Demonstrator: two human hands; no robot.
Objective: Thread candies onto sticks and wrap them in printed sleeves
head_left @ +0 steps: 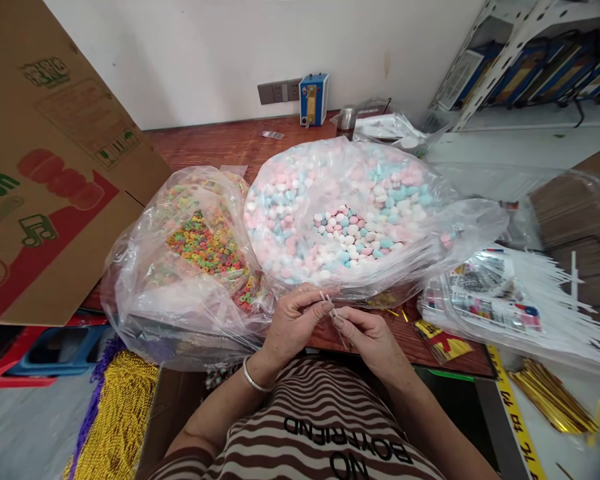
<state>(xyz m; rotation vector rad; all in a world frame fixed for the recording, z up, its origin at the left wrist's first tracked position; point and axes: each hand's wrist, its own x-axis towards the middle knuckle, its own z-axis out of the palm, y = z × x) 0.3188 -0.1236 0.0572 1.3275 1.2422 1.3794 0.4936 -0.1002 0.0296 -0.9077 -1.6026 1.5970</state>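
In front of my striped shirt, my left hand (296,321) is closed, thumb and fingertips pinching thin white sticks (327,297). Close by on its right, my right hand (369,333) also has its fingers pinched on the lower part of these sticks. How many there are is too small to tell. Beyond the hands lies a big clear bag of pink, white and blue candies (350,233), its top open. A clear bag of small multicoloured rings (205,243), also open, sits to the left.
A cardboard box (55,133) stands at left, with yellow bead strands (125,400) below. At right are white sticks in a clear bag (555,300) and gold twist ties (555,393). A blue device (313,100) and a metal cup (347,121) stand by the wall.
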